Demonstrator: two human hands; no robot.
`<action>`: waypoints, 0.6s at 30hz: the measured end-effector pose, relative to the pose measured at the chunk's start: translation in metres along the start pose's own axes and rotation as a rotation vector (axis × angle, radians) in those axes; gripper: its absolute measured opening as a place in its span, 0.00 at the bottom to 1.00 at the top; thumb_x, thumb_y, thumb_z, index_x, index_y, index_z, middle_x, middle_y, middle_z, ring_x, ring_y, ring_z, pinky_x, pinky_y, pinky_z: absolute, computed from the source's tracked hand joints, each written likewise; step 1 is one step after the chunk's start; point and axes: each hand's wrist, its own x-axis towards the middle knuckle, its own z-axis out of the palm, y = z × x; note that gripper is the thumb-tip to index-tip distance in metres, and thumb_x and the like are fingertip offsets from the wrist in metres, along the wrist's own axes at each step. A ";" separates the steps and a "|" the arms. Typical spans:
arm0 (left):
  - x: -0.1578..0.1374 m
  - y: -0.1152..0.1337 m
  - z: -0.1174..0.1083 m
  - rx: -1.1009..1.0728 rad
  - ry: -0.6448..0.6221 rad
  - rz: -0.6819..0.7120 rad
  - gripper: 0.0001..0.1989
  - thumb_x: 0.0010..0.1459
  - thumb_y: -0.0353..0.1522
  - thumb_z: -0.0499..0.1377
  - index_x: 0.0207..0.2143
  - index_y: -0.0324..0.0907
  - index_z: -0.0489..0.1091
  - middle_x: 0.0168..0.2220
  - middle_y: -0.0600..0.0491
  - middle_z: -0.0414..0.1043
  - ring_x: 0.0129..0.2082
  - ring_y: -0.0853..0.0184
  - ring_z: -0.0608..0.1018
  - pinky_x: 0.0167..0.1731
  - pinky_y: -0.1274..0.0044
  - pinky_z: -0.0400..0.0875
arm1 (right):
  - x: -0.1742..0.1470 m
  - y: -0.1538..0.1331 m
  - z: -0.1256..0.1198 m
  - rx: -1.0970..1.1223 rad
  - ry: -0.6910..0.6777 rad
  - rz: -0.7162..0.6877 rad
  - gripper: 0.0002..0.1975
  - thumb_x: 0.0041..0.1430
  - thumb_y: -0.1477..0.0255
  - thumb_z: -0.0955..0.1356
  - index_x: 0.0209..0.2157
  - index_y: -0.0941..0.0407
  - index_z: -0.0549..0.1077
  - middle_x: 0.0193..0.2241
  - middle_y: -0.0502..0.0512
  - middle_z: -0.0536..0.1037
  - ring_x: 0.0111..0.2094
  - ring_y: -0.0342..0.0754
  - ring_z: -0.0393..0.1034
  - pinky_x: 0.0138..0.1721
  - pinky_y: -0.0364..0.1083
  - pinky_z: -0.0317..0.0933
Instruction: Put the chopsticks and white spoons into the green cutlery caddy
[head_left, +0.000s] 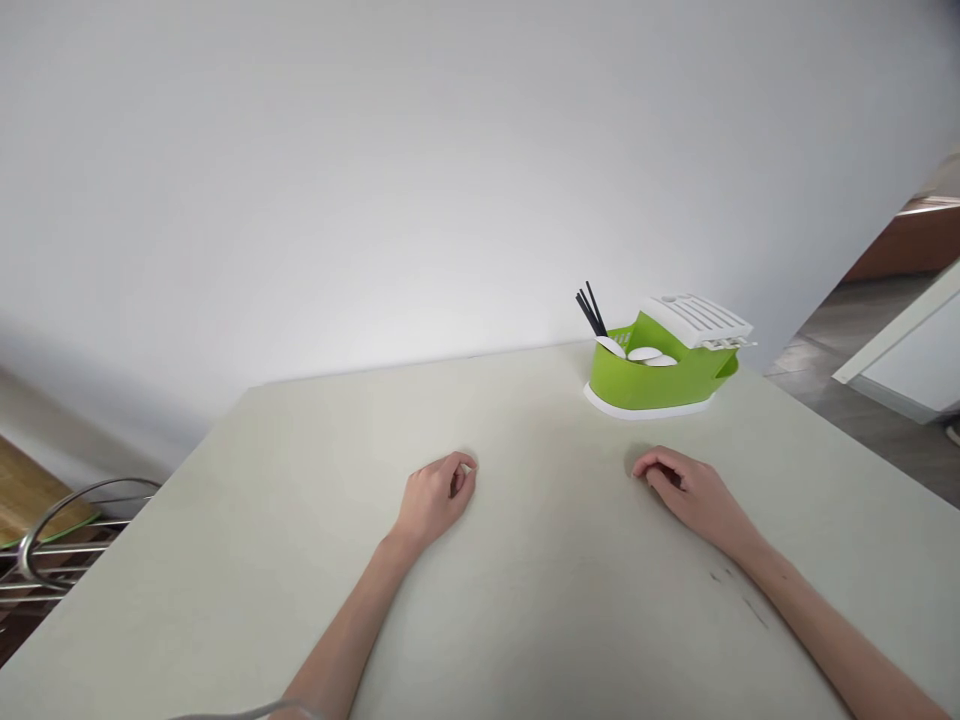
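My left hand [439, 492] rests on its side on the pale table [525, 560], its fingers curled in towards the thumb with nothing visible in them. Further right, my right hand [684, 488] lies in a similar loose curl, also without anything to be seen in it. Just beyond the right hand stands a green utensil holder [645, 385] with a white base and a slotted white top. White spoons [651, 357] sit in its open part, bowls up. Several black chopsticks [592, 310] lean out of its left end. Neither hand touches the holder.
A white wall [450, 180] runs along the table's far edge. At the left, below table height, is a metal wire rack [60, 548] with a wooden board [37, 490]. Dark marks [721, 575] show on the tabletop near my right forearm. A grey floor [862, 330] lies beyond the right edge.
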 end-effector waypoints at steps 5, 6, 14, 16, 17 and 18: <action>0.000 0.001 0.000 0.012 -0.002 0.010 0.10 0.66 0.35 0.53 0.42 0.47 0.74 0.26 0.57 0.71 0.23 0.69 0.70 0.27 0.77 0.62 | 0.000 0.003 0.001 -0.002 -0.003 -0.003 0.12 0.64 0.67 0.61 0.32 0.48 0.76 0.35 0.50 0.84 0.30 0.52 0.74 0.32 0.49 0.66; 0.000 0.001 0.000 0.017 -0.002 0.011 0.10 0.66 0.35 0.53 0.42 0.47 0.73 0.26 0.57 0.71 0.23 0.69 0.70 0.28 0.77 0.62 | 0.000 0.003 0.001 -0.001 -0.004 -0.004 0.12 0.64 0.67 0.61 0.33 0.48 0.76 0.35 0.50 0.84 0.31 0.52 0.75 0.32 0.49 0.66; -0.001 0.000 0.001 0.038 -0.008 0.017 0.10 0.67 0.35 0.52 0.42 0.47 0.73 0.27 0.57 0.71 0.24 0.69 0.70 0.29 0.76 0.61 | 0.000 0.002 0.001 0.007 -0.002 0.004 0.12 0.64 0.66 0.62 0.33 0.48 0.76 0.35 0.50 0.84 0.32 0.53 0.75 0.32 0.49 0.67; -0.001 -0.001 0.001 0.038 -0.008 0.019 0.10 0.67 0.35 0.52 0.42 0.47 0.72 0.26 0.57 0.71 0.24 0.69 0.70 0.28 0.76 0.61 | -0.001 0.002 0.001 0.007 -0.004 0.006 0.12 0.64 0.66 0.61 0.33 0.48 0.76 0.35 0.50 0.83 0.31 0.52 0.74 0.32 0.49 0.67; -0.001 -0.001 0.002 0.037 -0.008 0.018 0.10 0.67 0.35 0.52 0.42 0.47 0.72 0.26 0.57 0.71 0.24 0.69 0.70 0.28 0.76 0.61 | -0.001 0.003 0.001 0.008 -0.004 0.007 0.12 0.64 0.66 0.61 0.33 0.48 0.76 0.35 0.50 0.83 0.31 0.52 0.74 0.33 0.49 0.66; -0.001 -0.001 0.002 0.036 -0.009 0.018 0.10 0.67 0.35 0.52 0.42 0.46 0.72 0.26 0.57 0.71 0.24 0.69 0.70 0.28 0.76 0.61 | -0.001 0.003 0.001 0.009 -0.006 0.008 0.12 0.64 0.66 0.61 0.33 0.48 0.76 0.35 0.51 0.83 0.31 0.52 0.74 0.33 0.49 0.66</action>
